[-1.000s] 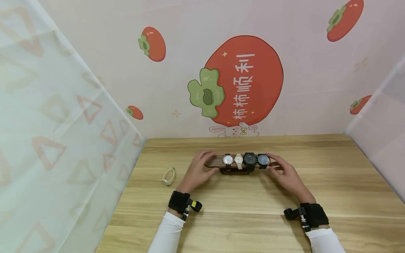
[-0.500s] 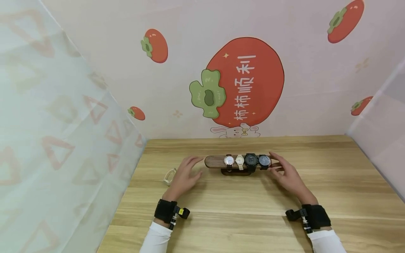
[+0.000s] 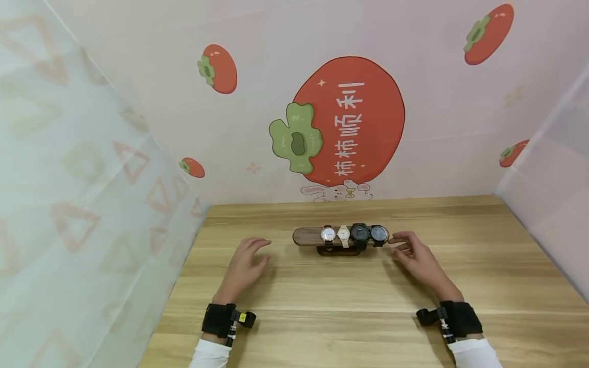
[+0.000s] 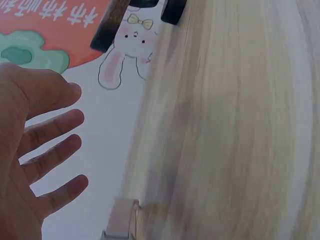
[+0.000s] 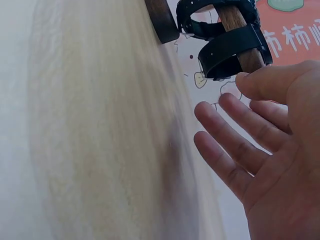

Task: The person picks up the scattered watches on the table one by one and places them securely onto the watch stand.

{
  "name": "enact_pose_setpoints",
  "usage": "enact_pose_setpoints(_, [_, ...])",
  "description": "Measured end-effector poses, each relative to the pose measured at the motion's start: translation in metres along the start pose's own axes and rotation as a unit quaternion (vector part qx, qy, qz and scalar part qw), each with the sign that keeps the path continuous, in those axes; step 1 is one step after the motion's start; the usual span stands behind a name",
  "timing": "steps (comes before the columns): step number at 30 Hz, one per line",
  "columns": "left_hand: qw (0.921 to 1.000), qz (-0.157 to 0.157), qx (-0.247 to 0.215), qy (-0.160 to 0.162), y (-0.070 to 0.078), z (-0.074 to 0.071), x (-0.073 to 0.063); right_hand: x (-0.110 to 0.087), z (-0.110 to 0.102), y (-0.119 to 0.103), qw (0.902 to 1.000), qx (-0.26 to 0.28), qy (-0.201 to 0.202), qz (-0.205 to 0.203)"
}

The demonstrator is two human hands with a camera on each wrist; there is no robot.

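A dark wooden watch stand (image 3: 306, 236) stands on the table with several watches strapped round its bar. From left to right are a white-faced watch (image 3: 328, 234) with a dark strap, a cream watch (image 3: 343, 233), a bulky black watch (image 3: 360, 233) and a dark-faced watch (image 3: 379, 234). My left hand (image 3: 241, 268) hovers left of the stand, fingers spread and holding nothing. Below it in the left wrist view lies a pale watch (image 4: 122, 217), hidden in the head view. My right hand (image 3: 416, 260) is at the bar's right end, fingers relaxed; whether the thumb touches it I cannot tell.
The wooden table (image 3: 331, 291) runs back to a pale wall cloth (image 3: 248, 128) printed with persimmons and a rabbit. Another patterned cloth (image 3: 106, 220) borders the left side, and a pale panel (image 3: 552, 194) borders the right.
My left hand has let go of the stand's left end and moved left, over the loose pale watch. The right hand stays near the right end, its fingers slightly drawn back.
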State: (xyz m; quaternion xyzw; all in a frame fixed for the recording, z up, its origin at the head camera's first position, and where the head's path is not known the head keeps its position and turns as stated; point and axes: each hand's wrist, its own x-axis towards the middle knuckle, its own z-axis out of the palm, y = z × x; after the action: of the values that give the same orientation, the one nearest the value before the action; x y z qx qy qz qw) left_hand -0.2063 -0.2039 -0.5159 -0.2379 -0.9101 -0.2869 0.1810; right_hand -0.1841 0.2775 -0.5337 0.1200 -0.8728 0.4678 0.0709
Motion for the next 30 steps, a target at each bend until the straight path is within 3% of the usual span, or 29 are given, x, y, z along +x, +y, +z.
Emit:
enact_pose_setpoints(5, [0.9993,-0.031,0.02,0.009,-0.011,-0.005,-0.008,0.0,0.001,0.001,0.9994,-0.023,-0.011,0.022])
enact_pose_setpoints(13, [0.9954,-0.089,0.026,-0.027,-0.024,-0.008,-0.022,-0.001,0.004,0.003,0.9987,-0.035,-0.027,0.024])
enact_pose_setpoints(30, [0.9866,-0.153,-0.004,-0.056,-0.027,-0.006,-0.032,-0.002,0.005,0.005,0.9984,-0.042,-0.034,0.019])
